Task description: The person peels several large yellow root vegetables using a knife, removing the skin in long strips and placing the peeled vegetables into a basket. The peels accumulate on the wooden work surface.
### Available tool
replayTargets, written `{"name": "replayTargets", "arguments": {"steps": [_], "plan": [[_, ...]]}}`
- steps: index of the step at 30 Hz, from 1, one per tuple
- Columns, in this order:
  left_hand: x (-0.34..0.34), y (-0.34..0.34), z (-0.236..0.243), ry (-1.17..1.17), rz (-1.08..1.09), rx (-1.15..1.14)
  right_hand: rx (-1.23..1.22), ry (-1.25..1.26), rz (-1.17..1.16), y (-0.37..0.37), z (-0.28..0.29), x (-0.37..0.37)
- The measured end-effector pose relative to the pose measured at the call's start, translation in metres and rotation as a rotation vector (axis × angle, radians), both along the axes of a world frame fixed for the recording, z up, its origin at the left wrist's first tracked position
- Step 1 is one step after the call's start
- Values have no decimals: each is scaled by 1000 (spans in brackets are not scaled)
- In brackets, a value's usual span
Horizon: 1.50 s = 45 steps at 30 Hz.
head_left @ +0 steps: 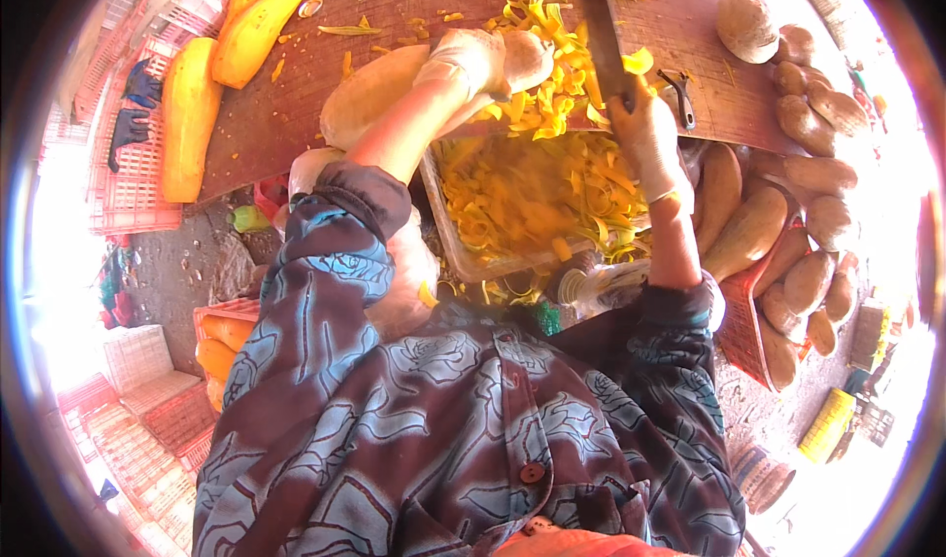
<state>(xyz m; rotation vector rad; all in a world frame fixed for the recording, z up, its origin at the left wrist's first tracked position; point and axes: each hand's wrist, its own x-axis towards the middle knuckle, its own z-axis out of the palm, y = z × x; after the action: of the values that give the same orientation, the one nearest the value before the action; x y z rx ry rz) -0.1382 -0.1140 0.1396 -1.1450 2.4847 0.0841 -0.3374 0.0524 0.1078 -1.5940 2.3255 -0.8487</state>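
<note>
My left hand [467,62], in a pale glove, is closed over the neck of a long tan squash [367,92] lying on the brown table. My right hand [647,145], also gloved, grips a broad-bladed knife [603,42] by its handle, with the blade pointing away over the table. Yellow peel strips [548,76] lie heaped between the squash and the knife. Below the table edge, a tub [440,202] holds many more peelings. Just right of the knife hand rests a peeler [684,104] with a dark handle.
Peeled yellow squashes [190,123] lie at the table's left end. Unpeeled squashes [746,29] sit on its right end, and more fill a red crate [753,335] beside me. Pink crates [148,380] stand at lower left; another crate [236,309] holds orange squashes.
</note>
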Motion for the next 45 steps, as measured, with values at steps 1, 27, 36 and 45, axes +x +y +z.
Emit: {"name": "replayTargets", "arguments": {"steps": [1, 27, 36, 45], "plan": [[1, 1, 0, 23, -10, 0, 48, 46, 24, 7, 3, 14], [1, -17, -26, 153, -62, 13, 254, 235, 134, 16, 11, 63], [4, -14, -19, 156, -102, 8, 548, 507, 462, -32, 33, 46], [10, -10, -15, 115, -111, -3, 716, 1300, 923, -116, 17, 42]]}}
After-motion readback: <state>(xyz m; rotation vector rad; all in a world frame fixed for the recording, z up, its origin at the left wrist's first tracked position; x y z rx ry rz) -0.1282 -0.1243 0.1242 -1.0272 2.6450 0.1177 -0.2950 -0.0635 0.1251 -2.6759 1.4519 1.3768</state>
